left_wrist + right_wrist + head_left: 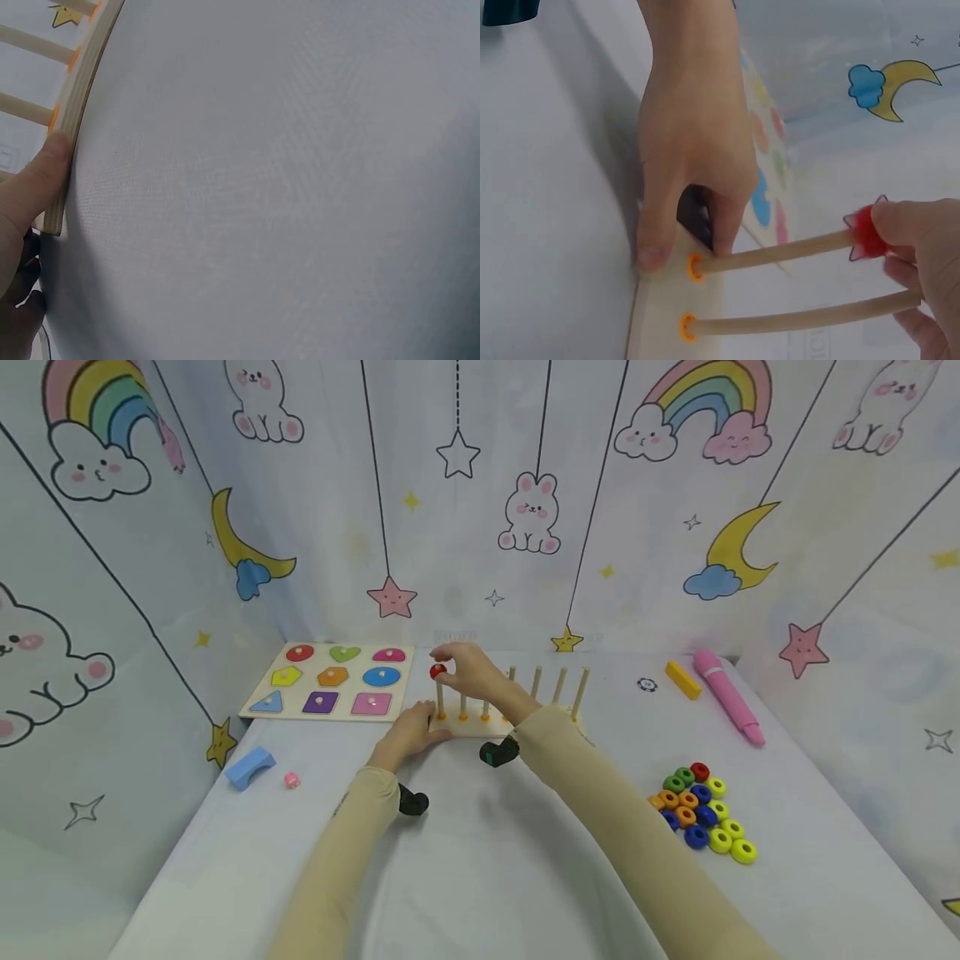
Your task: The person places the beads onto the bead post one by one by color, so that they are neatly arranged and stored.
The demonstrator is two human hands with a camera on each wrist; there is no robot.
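Note:
A pale wooden peg board (468, 727) with a row of upright pegs lies in front of me. My left hand (408, 732) grips its left end, thumb on the front edge and fingers behind, as the right wrist view also shows. My right hand (474, 672) pinches a red bead (867, 232) at the top of the leftmost peg (787, 249). Orange rings (688, 328) circle the feet of the pegs. In the head view my right hand and forearm hide parts of the middle pegs.
Several coloured beads (696, 837) are gathered at the right. Behind them lie a yellow block (683, 680) and a pink pen-shaped thing (727, 697). A shape puzzle board (345, 677) lies back left, with a blue arch block (250, 767) and a small pink piece (292, 780) nearer.

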